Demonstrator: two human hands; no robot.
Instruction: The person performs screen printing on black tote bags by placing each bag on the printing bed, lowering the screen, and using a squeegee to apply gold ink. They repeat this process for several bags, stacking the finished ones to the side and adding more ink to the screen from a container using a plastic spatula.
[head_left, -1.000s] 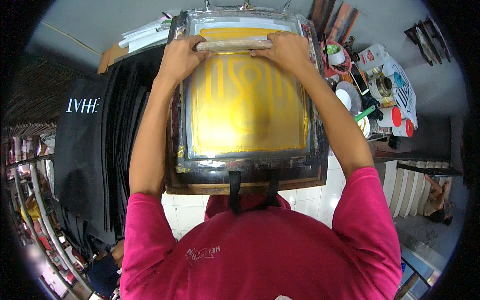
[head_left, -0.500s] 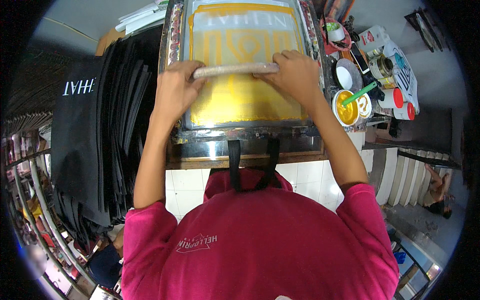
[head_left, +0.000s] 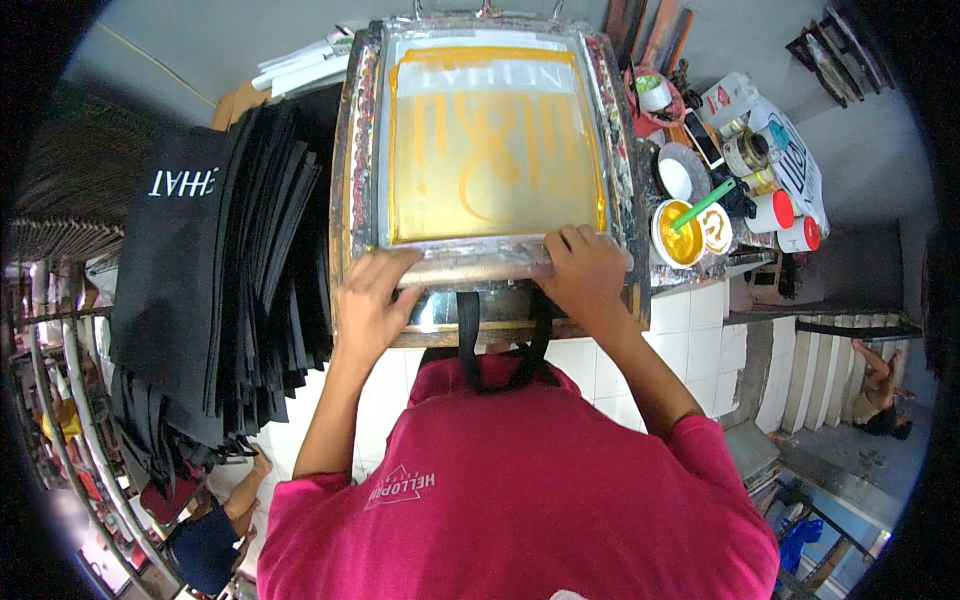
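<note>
With both hands I grip a long squeegee (head_left: 475,260) that lies crosswise at the near edge of a printing screen (head_left: 500,130). My left hand (head_left: 372,298) wraps round its left end, and my right hand (head_left: 585,278) is closed over the right end. Behind the squeegee, the mesh carries a thin yellow film with a thicker yellow ink border. A darker yellow design shows through it, and pale reversed lettering lies near the far side. Black fabric straps (head_left: 468,340) hang at the table's near edge, in front of my body.
Many black bags (head_left: 270,230) hang in a thick stack on the left. At right stand a tub of yellow ink (head_left: 678,245) with a green spatula (head_left: 703,205), a phone (head_left: 704,138) and red-lidded containers (head_left: 772,212). Other people sit at lower left and far right.
Both hands have drawn the squeegee toward my body, from the middle of the screen to its near edge. The ink behind it is now a thin, even film.
</note>
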